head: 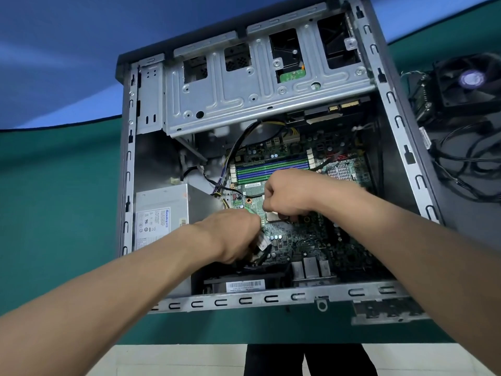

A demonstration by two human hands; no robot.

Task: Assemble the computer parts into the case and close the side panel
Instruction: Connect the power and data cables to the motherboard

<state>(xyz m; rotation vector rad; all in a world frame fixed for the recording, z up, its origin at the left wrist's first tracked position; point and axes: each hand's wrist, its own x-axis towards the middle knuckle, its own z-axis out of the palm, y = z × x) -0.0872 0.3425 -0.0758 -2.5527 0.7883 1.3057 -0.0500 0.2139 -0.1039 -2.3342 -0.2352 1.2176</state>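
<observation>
A: Green worktop [54, 185] carries the open case [401, 147]. Status?
B: Left hand [233, 237] grips cables [261, 244]; right hand [287, 194] pinches at the CPU socket [273, 216]. Risk: misalignment may bend pins.

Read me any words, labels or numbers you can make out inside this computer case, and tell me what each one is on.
"Huntkey": blue brand name on the power supply label; its smaller print is too small to read.
Barcode sticker on the black part at the case's near edge: digits too blurred.
Motherboard markings: too small to read.
</observation>
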